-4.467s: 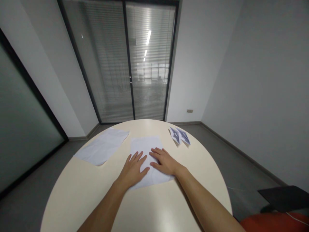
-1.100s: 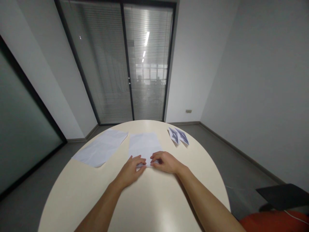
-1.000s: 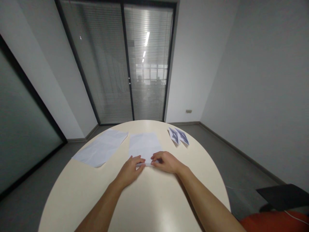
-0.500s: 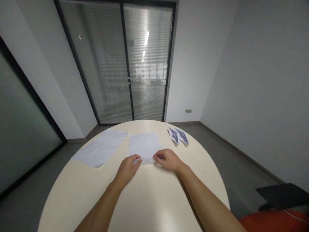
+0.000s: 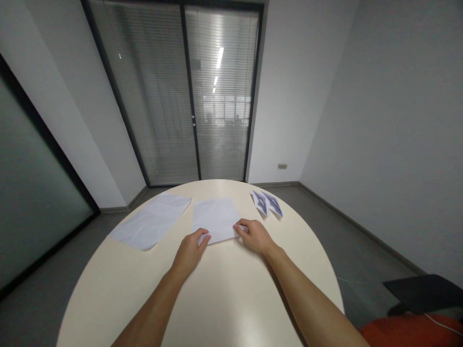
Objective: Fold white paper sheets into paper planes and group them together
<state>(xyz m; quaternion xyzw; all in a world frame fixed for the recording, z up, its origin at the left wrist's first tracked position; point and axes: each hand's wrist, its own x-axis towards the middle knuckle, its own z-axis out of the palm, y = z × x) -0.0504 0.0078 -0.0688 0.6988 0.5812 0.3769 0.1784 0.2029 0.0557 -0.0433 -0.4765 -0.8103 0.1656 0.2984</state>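
Note:
A white sheet of paper [image 5: 217,215] lies on the table in front of me, its near edge slightly raised. My left hand [image 5: 191,248] pinches the near left corner between thumb and fingers. At the near right corner, my right hand [image 5: 253,235] pinches the same sheet, with its fingertips partly over the paper. To the left rests a larger white sheet [image 5: 152,221] with faint creases, touched by neither hand. Beyond my right hand stand folded paper pieces [image 5: 266,203] with grey shaded faces.
The round cream table [image 5: 217,299] carries all the paper. Behind it is a glass door [image 5: 222,96] with blinds. A red seat [image 5: 408,331] and a dark flat panel [image 5: 425,291] are at the lower right, beyond the table's edge.
The near strip of the sheet, folded up half a second ago, now shows as a plain straight edge. My right hand has shifted slightly right and away from me; the left has barely moved.

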